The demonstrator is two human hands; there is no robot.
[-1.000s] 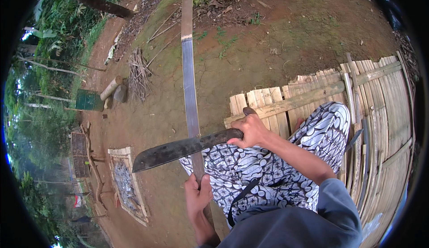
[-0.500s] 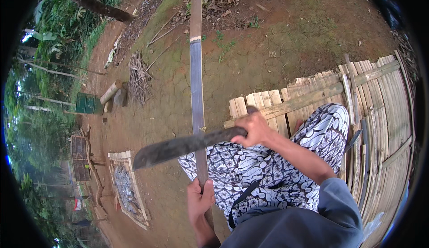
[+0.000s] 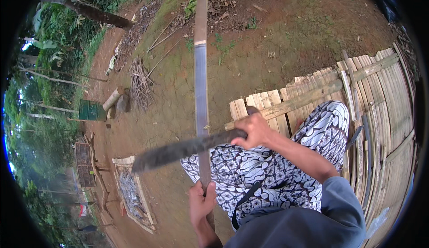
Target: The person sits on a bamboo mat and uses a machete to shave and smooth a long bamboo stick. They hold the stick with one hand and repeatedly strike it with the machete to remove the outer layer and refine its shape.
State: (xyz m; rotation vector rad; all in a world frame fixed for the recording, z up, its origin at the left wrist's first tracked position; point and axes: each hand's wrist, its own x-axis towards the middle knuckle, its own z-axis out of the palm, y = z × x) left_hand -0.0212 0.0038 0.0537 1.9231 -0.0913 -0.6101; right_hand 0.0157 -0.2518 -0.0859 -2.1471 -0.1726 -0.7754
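My left hand (image 3: 202,199) is closed around the near end of a long flat bamboo strip (image 3: 201,80), thumb along its face. The strip runs straight away from me to the far edge, brown with a paler greyish stretch in its middle. In my right hand (image 3: 255,130) is the handle of a machete (image 3: 181,152). Its broad dark blade points left and lies across the strip, a short way beyond my left hand. Whether the edge presses on the strip, I cannot tell. Black-and-white patterned cloth (image 3: 268,172) covers my legs below both hands.
A slatted bamboo platform (image 3: 384,114) spreads at the right, with another blade (image 3: 354,137) lying on it. On the bare earth at left are a stick bundle (image 3: 141,81), a green drum (image 3: 91,110), a cut log (image 3: 114,98) and a wood-framed ash bed (image 3: 146,222).
The view has shifted slightly. The strip now appears a little farther right, and the machete's blade sits slightly lower across it. Both hands keep their grips.
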